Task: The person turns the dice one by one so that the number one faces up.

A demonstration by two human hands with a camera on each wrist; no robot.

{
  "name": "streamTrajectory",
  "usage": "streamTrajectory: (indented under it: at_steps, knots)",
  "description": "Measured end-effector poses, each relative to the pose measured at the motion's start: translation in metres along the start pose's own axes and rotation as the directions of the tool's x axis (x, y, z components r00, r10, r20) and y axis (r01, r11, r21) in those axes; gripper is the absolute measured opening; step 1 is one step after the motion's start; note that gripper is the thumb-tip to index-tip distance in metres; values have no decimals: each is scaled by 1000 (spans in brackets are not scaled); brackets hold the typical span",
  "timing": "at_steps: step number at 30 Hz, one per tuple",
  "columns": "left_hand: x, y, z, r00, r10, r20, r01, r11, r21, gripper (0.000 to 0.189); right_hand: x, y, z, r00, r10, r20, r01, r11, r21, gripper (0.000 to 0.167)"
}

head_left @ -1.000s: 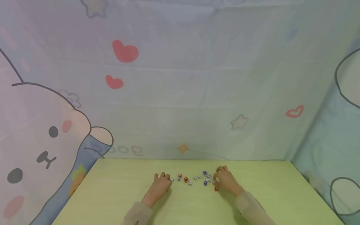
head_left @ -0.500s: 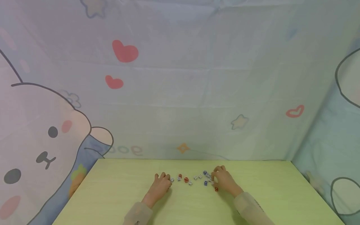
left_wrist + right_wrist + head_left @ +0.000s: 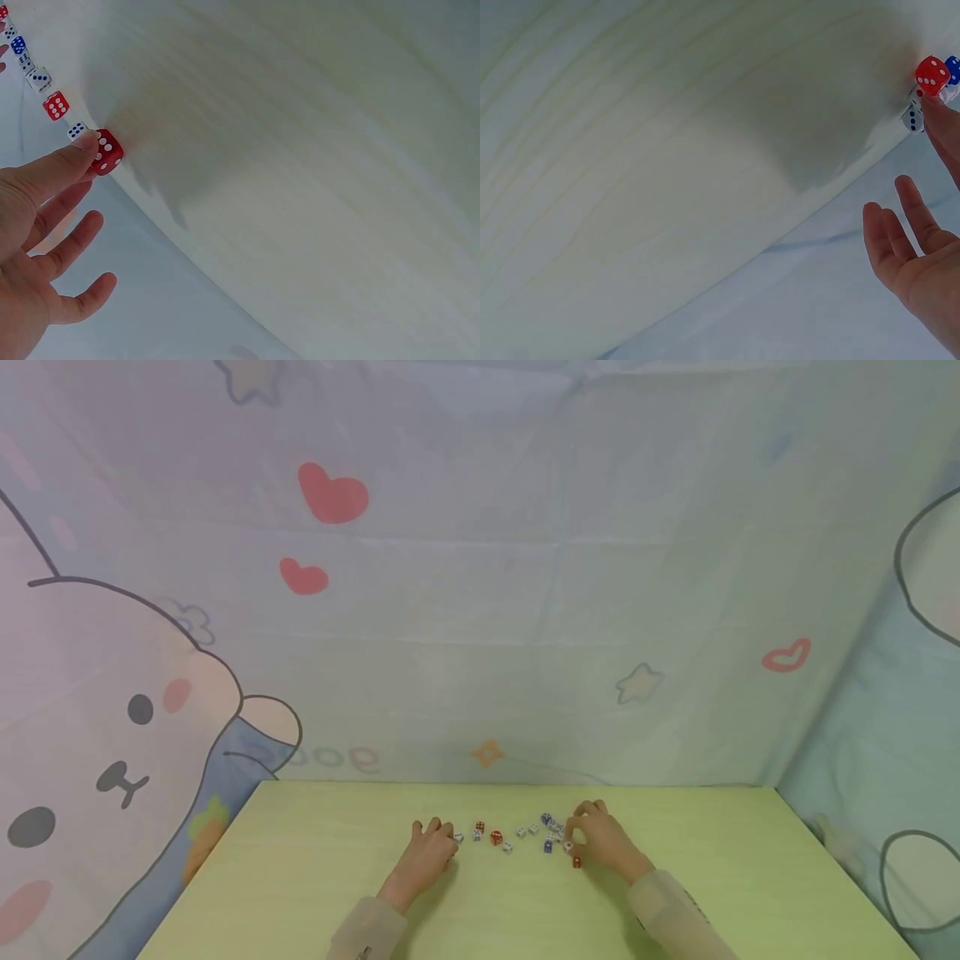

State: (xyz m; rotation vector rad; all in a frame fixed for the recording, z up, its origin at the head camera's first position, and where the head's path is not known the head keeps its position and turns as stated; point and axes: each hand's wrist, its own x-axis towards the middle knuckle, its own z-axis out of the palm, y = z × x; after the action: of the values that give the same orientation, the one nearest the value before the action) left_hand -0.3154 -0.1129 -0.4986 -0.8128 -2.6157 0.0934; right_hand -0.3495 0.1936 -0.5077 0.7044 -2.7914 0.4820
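Observation:
My left hand [image 3: 424, 860] pinches a red die [image 3: 108, 153] between thumb and index finger, its other fingers spread, at the left end of the scattered dice. A white die [image 3: 77, 130] lies just past it. Over at the right end, my right hand [image 3: 603, 843] has its thumb and index finger on a white die [image 3: 567, 847] with a red pip. In the right wrist view the thumb partly hides that die. Close in front of these fingers sits a small red die [image 3: 932, 75], and a blue die [image 3: 548, 847] lies to the left.
Between the hands lie several more dice, among them a larger red die [image 3: 497, 837], a white die [image 3: 507, 847] and a dark blue one [image 3: 546, 819]. The pale yellow-green table [image 3: 300, 877] ends at a printed cloth backdrop [image 3: 465, 677].
My right hand has shifted slightly, and the white die at its fingertips has turned so a red pip shows. The left hand stays in place.

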Motion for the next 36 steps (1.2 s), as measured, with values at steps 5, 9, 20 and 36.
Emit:
streamTrajectory:
  at_steps: [5,9,20,36]
  knots:
    - [0,0,0,1000,7,-2,-7,1000,7,8,0,0,0,1000,-11,2,11,1000,-10,7]
    - [1,1,0,1000,5,-3,-5,1000,9,10,1,-3,0,1000,0,5,0,1000,-10,6]
    - [1,2,-2,1000,-1,4,1,1000,14,9,0,-15,-4,999,5,47,-5,1000,9,8]
    - [0,1,-3,1000,0,-6,0,1000,11,9,-3,-16,1,997,-25,74,23,999,28,12]
